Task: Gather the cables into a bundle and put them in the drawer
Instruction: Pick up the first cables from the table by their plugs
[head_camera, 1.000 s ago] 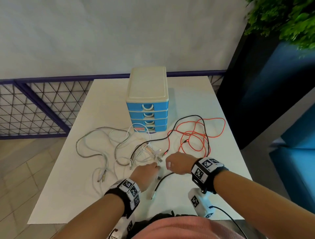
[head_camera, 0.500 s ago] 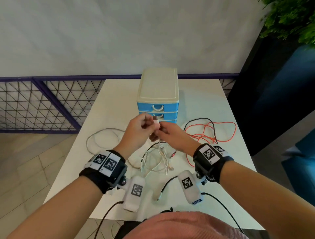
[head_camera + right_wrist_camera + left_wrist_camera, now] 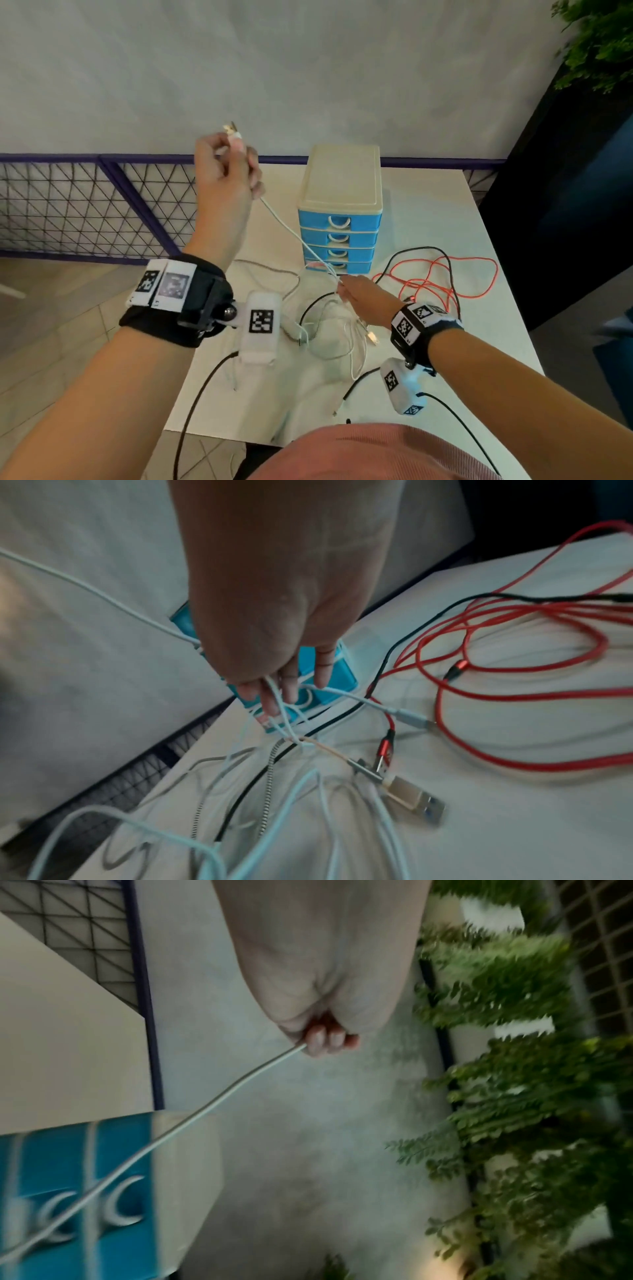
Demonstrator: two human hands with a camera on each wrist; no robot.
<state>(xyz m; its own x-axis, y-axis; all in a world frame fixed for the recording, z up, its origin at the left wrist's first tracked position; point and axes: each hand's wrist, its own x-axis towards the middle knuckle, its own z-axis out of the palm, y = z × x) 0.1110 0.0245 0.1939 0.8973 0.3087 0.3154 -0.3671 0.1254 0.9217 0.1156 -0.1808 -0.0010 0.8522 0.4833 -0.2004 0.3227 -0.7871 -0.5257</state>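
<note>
My left hand is raised high at the left and grips the USB end of a white cable; the plug sticks up out of the fist. In the left wrist view the white cable leaves the curled fingers and runs down past the drawers. My right hand is low over the table, in front of the drawer unit, and the same white cable passes through its fingers. A tangle of white and braided cables lies under it. All drawers look closed.
A red cable and a black cable lie looped on the white table right of the drawers. A purple mesh railing runs behind and to the left. A dark planter with greenery stands at the right.
My left hand has risen up and to the left with the cable's plug, drawing the white cable taut. My right hand has dropped to the tangle, with the cable running through its fingers.
</note>
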